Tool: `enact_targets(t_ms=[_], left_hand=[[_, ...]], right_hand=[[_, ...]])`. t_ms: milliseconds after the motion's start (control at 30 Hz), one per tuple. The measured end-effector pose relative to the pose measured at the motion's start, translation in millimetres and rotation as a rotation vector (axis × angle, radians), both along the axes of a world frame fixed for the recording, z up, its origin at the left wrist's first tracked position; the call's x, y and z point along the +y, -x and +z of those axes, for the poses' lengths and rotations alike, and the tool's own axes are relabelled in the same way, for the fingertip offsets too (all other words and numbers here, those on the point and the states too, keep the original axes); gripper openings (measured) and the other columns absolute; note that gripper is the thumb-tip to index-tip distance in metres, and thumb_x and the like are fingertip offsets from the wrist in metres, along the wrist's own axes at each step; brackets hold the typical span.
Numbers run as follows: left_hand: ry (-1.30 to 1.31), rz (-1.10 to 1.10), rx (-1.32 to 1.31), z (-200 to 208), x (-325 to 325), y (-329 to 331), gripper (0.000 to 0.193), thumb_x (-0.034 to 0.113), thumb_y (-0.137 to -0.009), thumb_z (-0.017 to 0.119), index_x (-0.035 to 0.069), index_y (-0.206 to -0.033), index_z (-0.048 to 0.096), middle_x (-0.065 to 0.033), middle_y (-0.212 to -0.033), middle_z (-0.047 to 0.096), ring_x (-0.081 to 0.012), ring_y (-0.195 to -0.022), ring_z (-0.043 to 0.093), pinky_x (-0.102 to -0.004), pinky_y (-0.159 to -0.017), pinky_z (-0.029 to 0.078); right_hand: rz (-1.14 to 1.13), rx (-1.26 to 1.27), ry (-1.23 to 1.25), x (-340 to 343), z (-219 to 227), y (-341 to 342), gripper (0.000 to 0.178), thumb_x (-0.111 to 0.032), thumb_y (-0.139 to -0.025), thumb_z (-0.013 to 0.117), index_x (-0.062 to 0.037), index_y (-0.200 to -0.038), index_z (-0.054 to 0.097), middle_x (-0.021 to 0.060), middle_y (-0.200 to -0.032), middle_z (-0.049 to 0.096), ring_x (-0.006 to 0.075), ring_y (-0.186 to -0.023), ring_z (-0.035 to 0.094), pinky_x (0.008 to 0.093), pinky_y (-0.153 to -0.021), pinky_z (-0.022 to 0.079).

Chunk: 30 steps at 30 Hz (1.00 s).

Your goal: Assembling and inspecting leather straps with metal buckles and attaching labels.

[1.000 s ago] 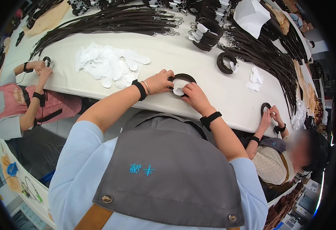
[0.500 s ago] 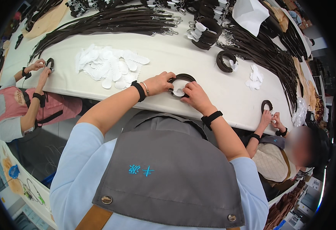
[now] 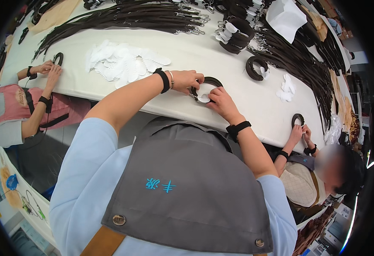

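Head view: a dark coiled strap [image 3: 213,80] lies on the white table [image 3: 242,96], between the person's two hands. The left hand [image 3: 187,80] has thumb and fingers clamped on the coil's left rim; the right hand [image 3: 226,103] is closed on its near right side. A white strip [image 3: 203,98] sits at the coil's near edge, in the gap between the hands — closer to the right fingertips, and below and right of the left. Whether the right fingers pinch this strip as well cannot be told. The coil is close to round and shows no clear long axis. A pile of white pieces [image 3: 123,64] is left and beyond; a second coil [image 3: 250,68] is right and beyond.

Against the half-second-earlier frame: the left fingers reach slightly further over the rim, and more of the strip shows. The whole view has shifted slightly — small displacements are uncertain.
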State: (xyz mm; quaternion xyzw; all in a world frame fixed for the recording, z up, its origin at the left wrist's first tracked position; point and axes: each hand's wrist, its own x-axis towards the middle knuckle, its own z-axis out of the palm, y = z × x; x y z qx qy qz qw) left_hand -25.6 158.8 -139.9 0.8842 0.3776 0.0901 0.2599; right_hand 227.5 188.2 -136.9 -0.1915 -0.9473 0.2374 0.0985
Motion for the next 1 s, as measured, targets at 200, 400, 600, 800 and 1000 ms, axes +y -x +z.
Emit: enact_targets(t_ms=[200, 400, 600, 800, 1000], left_hand=[[0.020, -0.025, 0.028, 1, 5, -2, 0.030, 0.008, -0.067, 0.076, 0.008, -0.096, 0.068, -0.0058, -0.117, 0.049, -0.0264, -0.106, 0.051, -0.0351, -0.091, 0.047], [-0.015, 0.014, -0.014, -8, -1, -2, 0.027, 0.008, -0.068, 0.075, 0.008, -0.094, 0.069, -0.0065, -0.113, 0.052, -0.0272, -0.104, 0.052, -0.0351, -0.091, 0.048], [-0.078, 0.034, -0.045, -6, -5, 2, 0.024, 0.010, -0.071, 0.074, 0.009, -0.094, 0.068, -0.0058, -0.115, 0.052, -0.0269, -0.102, 0.052, -0.0349, -0.090, 0.048], [-0.305, 0.087, 0.160, 10, -15, 1, 0.023, 0.017, -0.071, 0.075, 0.010, -0.091, 0.067, -0.0030, -0.115, 0.054, -0.0240, -0.111, 0.050, -0.0361, -0.094, 0.044], [-0.305, 0.229, 0.117, -9, -38, -40, 0.025, 0.014, -0.068, 0.071, 0.007, -0.091, 0.064, -0.0042, -0.107, 0.058, -0.0219, -0.105, 0.053, -0.0383, -0.095, 0.040]], right_hand=[[0.005, -0.014, -0.012, 2, 2, -3, 0.030, -0.012, -0.072, 0.072, -0.0038, -0.099, 0.065, 0.0073, -0.098, 0.058, 0.0275, -0.099, 0.050, 0.0351, -0.089, 0.045], [-0.011, 0.011, -0.070, 2, -2, -5, 0.026, -0.011, -0.073, 0.069, -0.0033, -0.097, 0.064, 0.0063, -0.098, 0.058, 0.0263, -0.097, 0.051, 0.0345, -0.088, 0.046], [-0.019, 0.029, -0.157, 1, -2, -3, 0.023, -0.011, -0.075, 0.068, -0.0049, -0.097, 0.064, 0.0052, -0.095, 0.059, 0.0244, -0.095, 0.052, 0.0335, -0.086, 0.046], [-0.021, 0.076, -0.206, -1, -6, 4, 0.022, -0.011, -0.076, 0.066, -0.0055, -0.097, 0.064, 0.0042, -0.094, 0.060, 0.0232, -0.093, 0.053, 0.0328, -0.086, 0.046], [-0.036, 0.071, -0.180, 3, -13, 3, 0.021, -0.011, -0.076, 0.067, -0.0060, -0.096, 0.065, 0.0047, -0.093, 0.060, 0.0231, -0.093, 0.053, 0.0323, -0.086, 0.046]])
